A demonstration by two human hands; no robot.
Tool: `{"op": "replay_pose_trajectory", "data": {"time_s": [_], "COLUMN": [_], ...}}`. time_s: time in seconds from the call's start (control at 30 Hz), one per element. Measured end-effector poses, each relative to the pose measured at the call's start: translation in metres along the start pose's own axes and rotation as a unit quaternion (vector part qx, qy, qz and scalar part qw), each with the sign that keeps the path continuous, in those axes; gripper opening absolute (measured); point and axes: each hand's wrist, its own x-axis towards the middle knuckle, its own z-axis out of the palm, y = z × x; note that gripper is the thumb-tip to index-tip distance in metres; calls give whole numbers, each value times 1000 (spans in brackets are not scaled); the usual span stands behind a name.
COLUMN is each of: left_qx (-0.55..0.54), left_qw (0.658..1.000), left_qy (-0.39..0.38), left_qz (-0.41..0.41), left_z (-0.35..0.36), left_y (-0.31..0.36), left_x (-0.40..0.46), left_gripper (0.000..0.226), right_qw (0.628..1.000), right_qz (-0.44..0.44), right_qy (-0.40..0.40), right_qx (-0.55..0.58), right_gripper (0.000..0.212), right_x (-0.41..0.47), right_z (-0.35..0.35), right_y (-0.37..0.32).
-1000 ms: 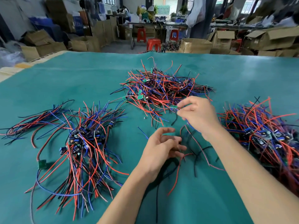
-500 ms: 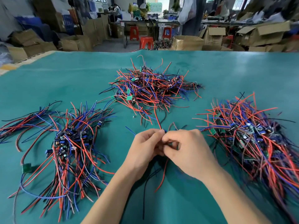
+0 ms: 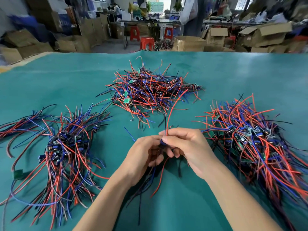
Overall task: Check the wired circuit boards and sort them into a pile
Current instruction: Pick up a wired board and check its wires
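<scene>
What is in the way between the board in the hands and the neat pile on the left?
Nothing visible. The left hand and right hand hold the wired board above the green table. Between it and the left pile lies bare cloth, crossed only by one loose blue wire farther back.

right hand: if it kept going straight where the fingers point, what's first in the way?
The right hand points left, fingertips already meeting the left hand over the small blue wired board both pinch. Past them, probably the left pile of red, blue and black wired boards; depth unclear.
</scene>
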Motion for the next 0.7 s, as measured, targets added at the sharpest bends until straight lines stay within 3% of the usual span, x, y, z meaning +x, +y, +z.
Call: {"op": "replay_pose_trajectory", "data": {"time_s": [0.23,0.37,0.57,0.7], "left_qx": [68,43,90,108], "left_qw": [997,999,996,994], "left_qy": [15,21,-2,-21], "left_qz": [24,18,4,1], "left_z": [1,1,3,1], "left_y": [0,1,1,2], "left_x": [-5,-4,-5,-6], "left_gripper": [41,38,40,40], "right_qw": [999,988,937,861], "right_qz": [-13,-50,-112,-179], "right_qy": [27,145,325,408], "right_qx": [27,-7,-58,-245], "right_gripper": [6,12,18,10], "right_x": [0,4,13,11], "right_z": [1,-2,-27,-45], "right_y": [2,5,1,-1]}}
